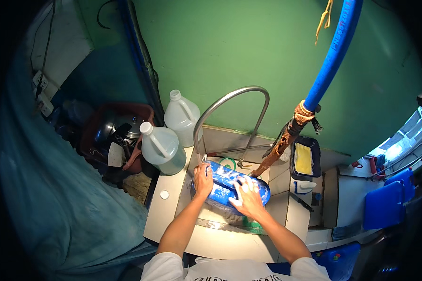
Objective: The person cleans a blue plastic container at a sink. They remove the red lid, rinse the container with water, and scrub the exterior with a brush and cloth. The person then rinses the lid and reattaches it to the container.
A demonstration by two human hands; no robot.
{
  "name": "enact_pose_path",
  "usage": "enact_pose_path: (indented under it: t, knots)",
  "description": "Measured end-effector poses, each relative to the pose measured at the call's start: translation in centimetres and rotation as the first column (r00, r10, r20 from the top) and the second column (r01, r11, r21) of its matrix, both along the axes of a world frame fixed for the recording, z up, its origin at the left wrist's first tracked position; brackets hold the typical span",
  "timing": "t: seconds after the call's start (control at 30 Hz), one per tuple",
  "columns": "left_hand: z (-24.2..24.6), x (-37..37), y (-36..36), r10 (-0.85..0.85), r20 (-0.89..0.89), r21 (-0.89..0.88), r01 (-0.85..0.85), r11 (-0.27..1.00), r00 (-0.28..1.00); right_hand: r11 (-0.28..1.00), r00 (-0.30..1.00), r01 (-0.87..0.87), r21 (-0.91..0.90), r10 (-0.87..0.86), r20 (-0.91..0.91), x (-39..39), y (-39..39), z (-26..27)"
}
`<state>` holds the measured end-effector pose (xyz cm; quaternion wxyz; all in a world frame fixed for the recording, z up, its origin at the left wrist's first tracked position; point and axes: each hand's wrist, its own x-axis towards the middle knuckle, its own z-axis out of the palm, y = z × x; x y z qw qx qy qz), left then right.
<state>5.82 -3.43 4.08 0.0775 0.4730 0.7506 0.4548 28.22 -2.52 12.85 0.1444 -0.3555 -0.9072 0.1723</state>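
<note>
A blue plastic container [216, 192], wet and streaked with white suds, lies across the tiled sink below the curved metal faucet pipe [232, 92]. On its left end rests my left hand [203, 178], fingers together over the upper edge. My right hand [247, 196], suds on its fingers, presses on the container's right part with the fingers spread. Whether something small is under the right palm is hidden. Behind the container a green round object [228, 163] shows in part.
Two translucent plastic jugs [163, 149] [182, 117] stand left, near a white cap [164, 194]. Rightward are a dark tray with a yellow sponge [303, 158], a scrub brush [304, 186] and a knife [301, 201]. A thick blue hose [332, 59] hangs down behind the sink.
</note>
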Motion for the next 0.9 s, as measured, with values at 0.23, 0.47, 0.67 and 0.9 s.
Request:
enact_pose_path:
  t: [0.23, 0.47, 0.67, 0.9]
  knots:
    - [-3.9, -3.0, 1.1, -0.199, 0.211, -0.492, 0.28, 0.824, 0.957, 0.866, 0.882, 0.01, -0.5, -0.242, -0.403, -17.5, 5.2, -0.8]
    - [-5.5, -5.5, -0.9, -0.446, -0.212, -0.44, 0.322, 0.838, 0.87, 0.521, 0.722, -0.094, -0.849, -0.551, -0.418, -24.3, 5.9, -3.5]
    - [-7.5, -3.9, 2.1, -0.31, -0.212, -0.27, 0.249, 0.93, 0.927, 0.49, 0.592, -0.135, -0.861, -0.657, -0.466, -22.7, 5.0, -1.1]
    - [-3.9, -8.4, 7.4, -0.697, -0.281, -0.706, 0.35, 0.616, 0.66, 0.876, 0.844, 0.105, -0.47, -0.329, -0.424, -23.0, 4.3, -0.4]
